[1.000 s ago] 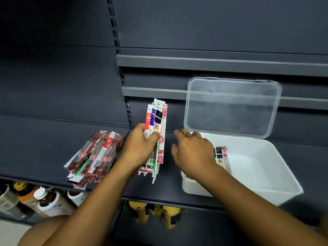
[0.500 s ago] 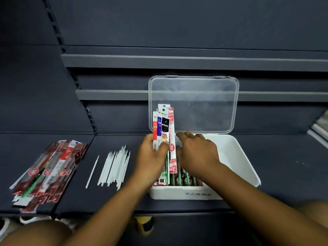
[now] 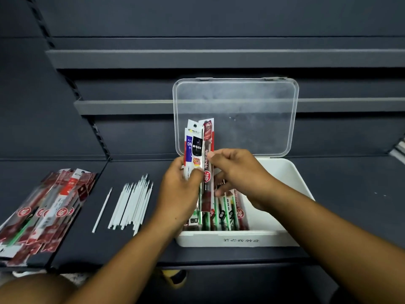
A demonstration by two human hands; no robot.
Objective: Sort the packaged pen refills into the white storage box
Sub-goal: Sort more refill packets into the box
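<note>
Shelf [image 3: 350, 216] front: left hand [image 3: 179, 194], right hand [image 3: 238, 172] hold packets [image 3: 198, 148] above box [image 3: 241, 240].

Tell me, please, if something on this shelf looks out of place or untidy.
Thin white sticks lie loose, without packaging, on the shelf left of the white storage box; one stick lies apart from the rest. Nothing looks damaged.

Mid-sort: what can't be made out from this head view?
Head view only:
- Count of packs in the bundle the left hand grips: they overlap.
- Left interior of the white storage box: behind the right hand, which pinches a red pack.
- Pile of packs at left: cut off by the frame edge.
- Front label on the box: too small and blurred to read.
</note>
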